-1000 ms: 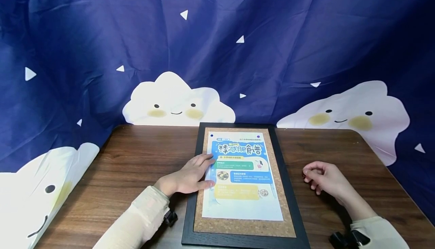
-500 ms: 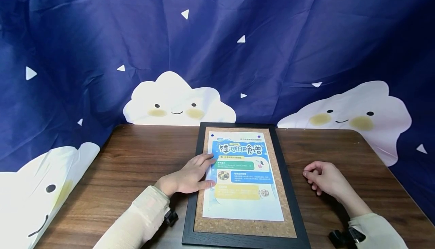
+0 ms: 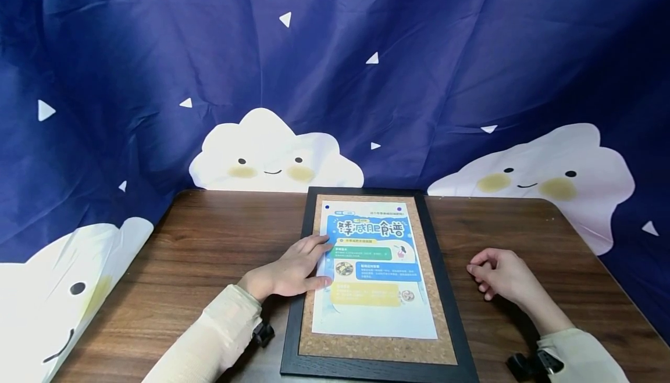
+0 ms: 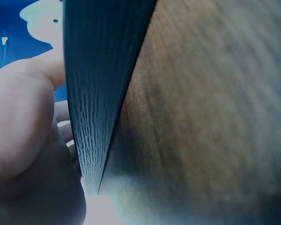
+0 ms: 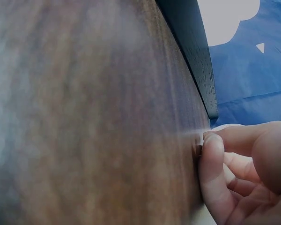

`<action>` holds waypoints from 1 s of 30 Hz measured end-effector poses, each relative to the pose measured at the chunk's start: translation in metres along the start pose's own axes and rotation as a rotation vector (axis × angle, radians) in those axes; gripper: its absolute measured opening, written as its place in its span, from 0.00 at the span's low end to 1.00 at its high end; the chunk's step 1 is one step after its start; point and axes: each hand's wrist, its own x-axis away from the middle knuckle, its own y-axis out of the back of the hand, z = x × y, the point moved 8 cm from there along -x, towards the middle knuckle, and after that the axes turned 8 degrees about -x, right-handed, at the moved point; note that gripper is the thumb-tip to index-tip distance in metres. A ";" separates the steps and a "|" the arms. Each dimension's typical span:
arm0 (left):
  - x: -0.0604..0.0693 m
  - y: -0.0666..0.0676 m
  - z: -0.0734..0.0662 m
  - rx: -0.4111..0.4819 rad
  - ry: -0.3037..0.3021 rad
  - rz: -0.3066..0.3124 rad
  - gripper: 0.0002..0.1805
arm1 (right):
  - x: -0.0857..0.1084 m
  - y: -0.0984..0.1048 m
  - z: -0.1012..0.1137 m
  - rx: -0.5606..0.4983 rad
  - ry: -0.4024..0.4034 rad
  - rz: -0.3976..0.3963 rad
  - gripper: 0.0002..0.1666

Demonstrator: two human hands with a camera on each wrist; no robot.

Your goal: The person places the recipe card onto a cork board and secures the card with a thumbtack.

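Observation:
A black-framed cork board [image 3: 377, 349] lies flat on the table, bearing a printed sheet [image 3: 379, 320] with blue, green and yellow blocks. Two round pins sit at the sheet's upper corners, a dark blue pin [image 3: 327, 207] at left and a purple pin [image 3: 399, 209] at right. My left hand [image 3: 290, 267] rests across the board's left edge, its extended fingertips and thumb on the sheet. To the right of the board, my right hand [image 3: 497, 275] rests on the table with loosely curled fingers. Its thumb and index tips come close together; I make out nothing held.
The brown wood-grain table [image 3: 230, 226] extends around the board. Behind and beside it hangs a blue curtain [image 3: 324, 69] with cloud faces and white triangles. Dark wrist cameras sit on both sleeves, the right wrist camera [image 3: 534, 365] near the table's front.

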 end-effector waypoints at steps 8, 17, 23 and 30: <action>-0.001 -0.001 0.000 -0.008 -0.002 0.003 0.42 | 0.001 0.000 -0.002 -0.031 0.005 0.013 0.09; -0.001 -0.002 0.000 -0.004 0.007 0.009 0.43 | 0.001 0.002 -0.003 -0.044 -0.016 0.001 0.10; -0.001 -0.001 0.000 -0.011 0.000 -0.004 0.42 | 0.002 0.003 -0.004 -0.048 -0.026 -0.002 0.09; -0.002 -0.003 0.002 0.008 0.007 -0.004 0.42 | 0.001 0.003 -0.006 -0.046 -0.048 -0.006 0.09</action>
